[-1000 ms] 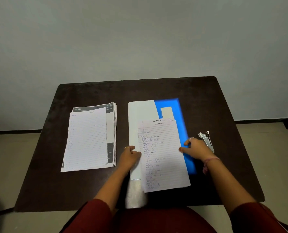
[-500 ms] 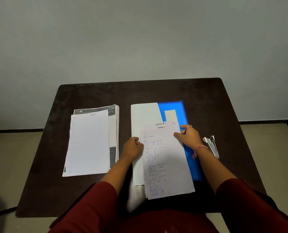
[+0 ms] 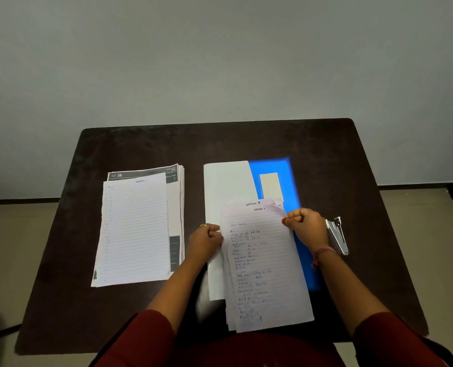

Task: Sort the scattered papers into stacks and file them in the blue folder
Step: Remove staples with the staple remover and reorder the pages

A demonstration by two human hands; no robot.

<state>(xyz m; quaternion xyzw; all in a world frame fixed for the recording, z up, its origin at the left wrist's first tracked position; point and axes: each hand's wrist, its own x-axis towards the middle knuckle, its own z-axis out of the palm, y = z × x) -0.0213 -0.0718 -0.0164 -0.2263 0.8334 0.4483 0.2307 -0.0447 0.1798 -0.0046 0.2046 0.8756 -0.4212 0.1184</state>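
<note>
Both hands grip one sheaf of handwritten lined pages (image 3: 265, 263) by its side edges: the left hand (image 3: 205, 241) curls round the left margin, and the right hand (image 3: 306, 229) pinches the right margin near the top, fingers folded tight on the paper.

At the left of the dark table (image 3: 61, 287) lies a squared stack of papers (image 3: 138, 229), a lined sheet headed "Section" on top and printed pages showing beneath and to its right; no hand touches it. Right of centre lies the blue folder (image 3: 278, 168), with a white sheet (image 3: 228, 186) covering its left part and a pale label (image 3: 269, 185) on the blue. The held sheaf lies over the folder and the white sheet, its lower end hanging past the folder toward the person, its top sheets slightly fanned so two "Section" headings show. Just right of the folder, beside the right wrist, sits a metal stapler (image 3: 338, 237).

The sorting appears largely done; the step in hand looks like squaring this second stack before filing. The next move likely calls for aligning the fanned edges, then seating the sheaf fully within the folder's outline, keeping both margins held so the loose sheets do not slip apart.
</note>
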